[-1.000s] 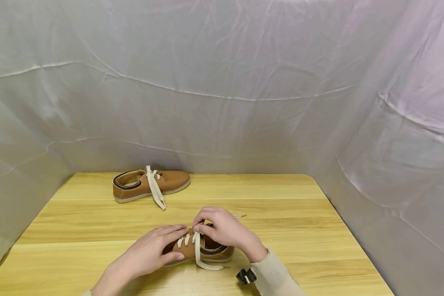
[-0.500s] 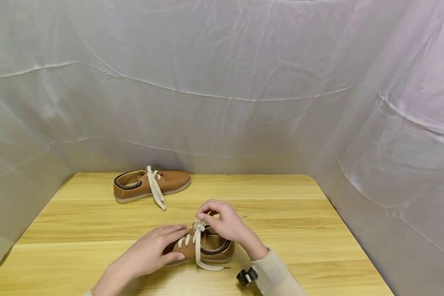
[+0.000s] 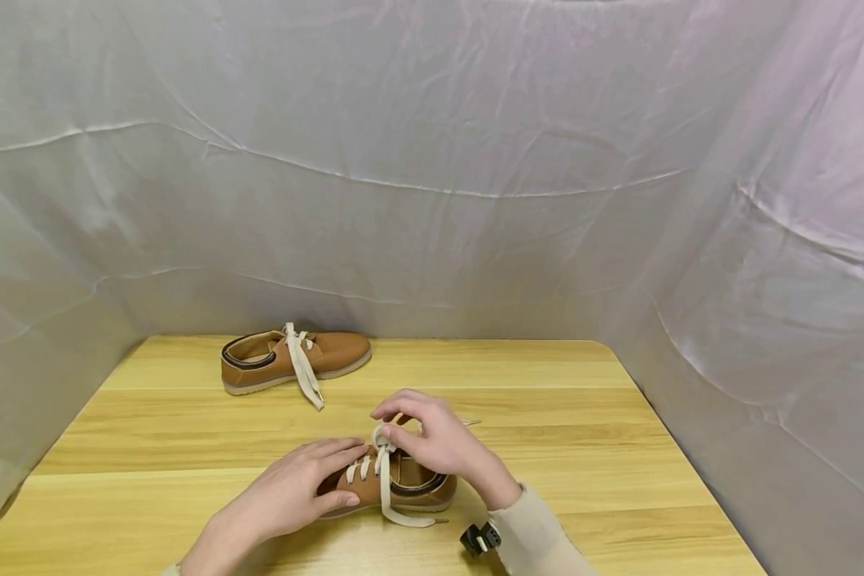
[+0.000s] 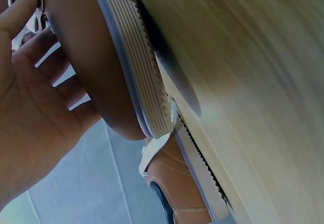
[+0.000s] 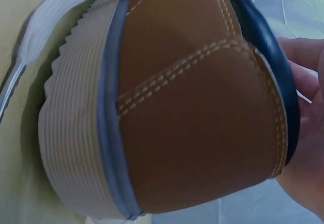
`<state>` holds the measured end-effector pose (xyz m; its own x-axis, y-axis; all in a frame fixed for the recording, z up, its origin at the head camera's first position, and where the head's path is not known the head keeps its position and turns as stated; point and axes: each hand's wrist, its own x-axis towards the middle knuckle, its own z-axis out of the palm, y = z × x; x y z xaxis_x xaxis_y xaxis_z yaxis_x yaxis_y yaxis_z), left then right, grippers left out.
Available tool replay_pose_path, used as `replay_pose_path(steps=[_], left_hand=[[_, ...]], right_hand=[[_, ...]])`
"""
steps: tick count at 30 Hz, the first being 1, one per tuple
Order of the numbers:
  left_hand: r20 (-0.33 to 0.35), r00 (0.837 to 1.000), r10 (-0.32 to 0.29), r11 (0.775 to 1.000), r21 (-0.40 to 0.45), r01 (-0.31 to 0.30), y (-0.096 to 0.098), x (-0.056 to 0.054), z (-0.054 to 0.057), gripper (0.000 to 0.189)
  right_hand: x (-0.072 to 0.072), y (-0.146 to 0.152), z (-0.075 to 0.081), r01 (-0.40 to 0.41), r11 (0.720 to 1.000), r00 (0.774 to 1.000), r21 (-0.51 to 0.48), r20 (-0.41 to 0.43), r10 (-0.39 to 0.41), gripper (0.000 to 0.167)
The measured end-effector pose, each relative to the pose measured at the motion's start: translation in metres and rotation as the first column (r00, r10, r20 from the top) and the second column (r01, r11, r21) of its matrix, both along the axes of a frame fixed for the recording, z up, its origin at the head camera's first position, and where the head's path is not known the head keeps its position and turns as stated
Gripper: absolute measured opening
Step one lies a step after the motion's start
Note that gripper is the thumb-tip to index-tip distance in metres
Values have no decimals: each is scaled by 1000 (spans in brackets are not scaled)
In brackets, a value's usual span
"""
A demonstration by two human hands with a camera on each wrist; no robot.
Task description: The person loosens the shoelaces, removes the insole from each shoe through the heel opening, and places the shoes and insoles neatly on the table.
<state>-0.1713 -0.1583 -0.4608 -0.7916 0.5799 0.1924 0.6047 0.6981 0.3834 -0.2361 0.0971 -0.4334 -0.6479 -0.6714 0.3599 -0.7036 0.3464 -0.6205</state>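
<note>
A brown lace-up shoe (image 3: 426,501) with off-white laces sits on the table in front of me, toe to the left. My left hand (image 3: 288,488) holds its toe, thumb on the near side and fingers across the top. The left wrist view shows the toe's brown leather (image 4: 83,46) beside that hand. Over the shoe's opening is my right hand (image 3: 435,436), its thumb by a small loop of the shoelace (image 3: 379,436) and the index finger raised apart from the thumb. In the right wrist view the shoe's heel (image 5: 197,133) hides most of its fingers.
A matching brown shoe (image 3: 342,352) stands at the back left of the wooden table (image 3: 547,416), laces hanging over its side. Grey fabric walls (image 3: 432,240) enclose the back and sides. A small black device (image 3: 479,538) is beside the right sleeve.
The right hand raised a strand of shoelace at the knot, then its index finger and thumb parted. A small loop now shows there. The left hand and both shoes stayed in place.
</note>
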Motion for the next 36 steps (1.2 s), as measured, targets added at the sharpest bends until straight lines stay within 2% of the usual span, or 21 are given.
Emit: replay_pose_path(steps=[5, 13, 20, 23, 29, 31, 36], left_hand=[[4, 1000, 0, 1000, 1, 0, 0, 0, 0, 63], [-12, 1000, 2, 1000, 7, -2, 0, 1, 0, 62], [-3, 1000, 1, 1000, 5, -1, 0, 1, 0, 63], [-5, 1000, -4, 1000, 3, 4, -1, 0, 0, 63], [-11, 1000, -4, 1000, 7, 5, -1, 0, 0, 63], [-19, 1000, -7, 1000, 9, 8, -1, 0, 0, 63], [-12, 1000, -6, 1000, 5, 6, 0, 0, 0, 62]], right_hand=[[4, -3, 3, -41, 995, 996, 91, -79, 49, 26], [6, -4, 4, -47, 979, 995, 200, -82, 65, 14], [6, -3, 4, -38, 977, 996, 212, -74, 55, 10], [6, -2, 4, -30, 985, 998, 170, -51, 39, 8], [3, -1, 0, 25, 1000, 999, 2, -37, -25, 4], [1, 0, -1, 62, 997, 997, -47, -37, -64, 5], [-4, 0, -5, 150, 977, 989, -151, 34, -147, 5]])
